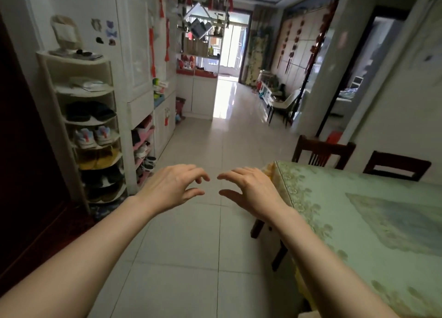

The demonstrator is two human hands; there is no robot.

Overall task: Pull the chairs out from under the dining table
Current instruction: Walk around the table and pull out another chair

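The dining table (323, 210) fills the lower right, covered with a pale green patterned cloth. Behind its far end stand two dark wooden chairs: one with a slatted back (321, 154) and one with an open rectangular back (397, 166), both pushed in close to the table. Dark wooden legs (257, 227) show under the table's near left side. My left hand (174, 185) and my right hand (248, 188) hover over the tiled floor, left of the table, fingers curled and apart, holding nothing. My right hand is next to the table's corner.
A white corner shoe rack (93, 136) and white cabinets (141, 78) line the left wall. A dark wooden door (21, 174) is at far left. The tiled hallway (215, 150) runs ahead toward a bright doorway. A white chair (284, 103) stands by the right wall.
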